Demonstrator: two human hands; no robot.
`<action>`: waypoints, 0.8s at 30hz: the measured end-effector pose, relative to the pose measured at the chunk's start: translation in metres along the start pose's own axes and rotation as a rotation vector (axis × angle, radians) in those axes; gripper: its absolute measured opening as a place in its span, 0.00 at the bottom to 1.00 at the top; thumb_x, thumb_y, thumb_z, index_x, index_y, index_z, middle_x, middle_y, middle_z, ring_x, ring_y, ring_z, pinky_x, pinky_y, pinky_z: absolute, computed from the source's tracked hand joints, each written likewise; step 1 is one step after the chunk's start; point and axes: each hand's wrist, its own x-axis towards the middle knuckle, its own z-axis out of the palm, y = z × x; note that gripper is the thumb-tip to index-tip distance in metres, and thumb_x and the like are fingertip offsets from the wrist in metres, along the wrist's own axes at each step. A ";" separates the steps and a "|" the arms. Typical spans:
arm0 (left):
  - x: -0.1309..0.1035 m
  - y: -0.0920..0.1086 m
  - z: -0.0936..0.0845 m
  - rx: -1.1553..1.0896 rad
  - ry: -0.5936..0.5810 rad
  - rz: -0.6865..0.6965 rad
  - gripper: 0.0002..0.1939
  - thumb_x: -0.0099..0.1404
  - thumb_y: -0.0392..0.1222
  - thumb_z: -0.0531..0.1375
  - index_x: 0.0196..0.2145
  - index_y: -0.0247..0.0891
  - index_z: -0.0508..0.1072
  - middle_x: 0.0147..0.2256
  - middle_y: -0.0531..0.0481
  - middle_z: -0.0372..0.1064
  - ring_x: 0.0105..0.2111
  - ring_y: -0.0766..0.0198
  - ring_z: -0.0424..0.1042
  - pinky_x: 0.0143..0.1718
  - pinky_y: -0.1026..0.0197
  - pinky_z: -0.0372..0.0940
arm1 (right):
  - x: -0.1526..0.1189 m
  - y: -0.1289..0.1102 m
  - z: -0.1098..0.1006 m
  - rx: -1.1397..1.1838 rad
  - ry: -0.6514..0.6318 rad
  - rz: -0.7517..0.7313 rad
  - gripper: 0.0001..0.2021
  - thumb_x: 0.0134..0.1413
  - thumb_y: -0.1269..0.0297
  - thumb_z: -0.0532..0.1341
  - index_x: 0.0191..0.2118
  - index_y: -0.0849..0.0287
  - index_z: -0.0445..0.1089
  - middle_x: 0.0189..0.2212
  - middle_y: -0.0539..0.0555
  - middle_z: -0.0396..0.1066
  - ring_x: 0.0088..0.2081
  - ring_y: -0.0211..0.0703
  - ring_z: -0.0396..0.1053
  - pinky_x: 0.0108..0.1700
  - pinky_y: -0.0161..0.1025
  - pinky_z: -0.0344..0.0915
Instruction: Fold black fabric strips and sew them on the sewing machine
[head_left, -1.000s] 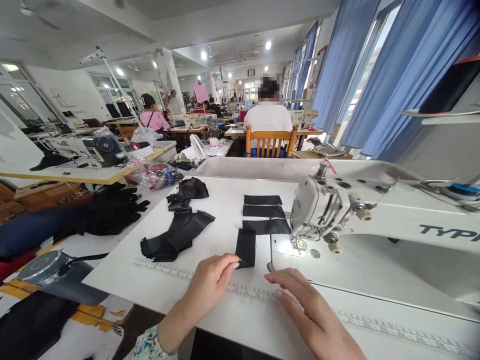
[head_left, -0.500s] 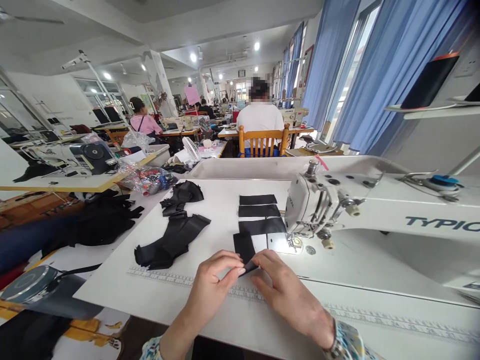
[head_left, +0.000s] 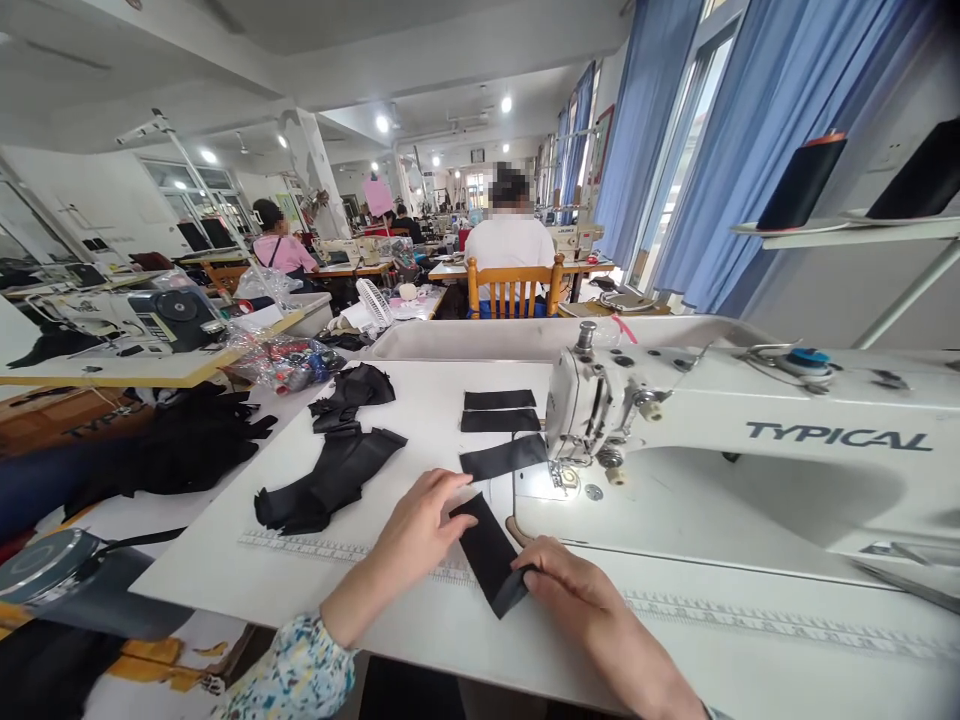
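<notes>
A black fabric strip (head_left: 486, 545) lies slanted on the white sewing table (head_left: 405, 640), its lower end folded. My right hand (head_left: 574, 595) pinches that folded end. At the strip's upper left edge is my left hand (head_left: 427, 520), thumb on the fabric and fingers spread toward the strip above. Three more black strips lie behind: one (head_left: 501, 457) reaches the needle area of the sewing machine (head_left: 600, 410), with two others (head_left: 498, 410) farther back. Left of my hands is a loose pile of black pieces (head_left: 330, 480).
A printed ruler (head_left: 712, 610) runs along the table front. A grey lidded container (head_left: 67, 580) stands at the left, near dark cloth (head_left: 172, 440). Beyond the table are a wooden chair (head_left: 514, 285) with a seated person in white, and a bag of spools (head_left: 289, 360).
The near strip has come toward me, its folded end now lower right in my right hand. My hands have moved apart; the left is farther up. The view has shifted right.
</notes>
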 end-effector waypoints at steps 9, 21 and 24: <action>0.004 0.009 0.002 -0.144 -0.045 -0.154 0.18 0.72 0.47 0.55 0.54 0.41 0.75 0.33 0.50 0.70 0.34 0.61 0.70 0.38 0.60 0.66 | -0.009 0.011 -0.008 0.331 0.073 -0.007 0.15 0.64 0.48 0.60 0.37 0.53 0.78 0.38 0.52 0.73 0.45 0.49 0.68 0.52 0.42 0.61; -0.002 0.018 -0.013 -0.534 0.074 -0.220 0.18 0.66 0.47 0.61 0.52 0.40 0.77 0.32 0.51 0.67 0.33 0.63 0.64 0.37 0.62 0.60 | -0.015 0.032 -0.015 0.350 0.245 0.106 0.15 0.63 0.46 0.60 0.43 0.51 0.74 0.46 0.53 0.72 0.53 0.53 0.65 0.59 0.45 0.59; -0.002 0.016 -0.016 -0.510 0.103 -0.230 0.19 0.65 0.48 0.62 0.52 0.41 0.78 0.33 0.50 0.69 0.34 0.62 0.66 0.37 0.62 0.61 | -0.016 0.020 -0.019 0.306 0.224 0.065 0.13 0.67 0.49 0.58 0.41 0.51 0.72 0.43 0.51 0.70 0.49 0.49 0.64 0.56 0.42 0.59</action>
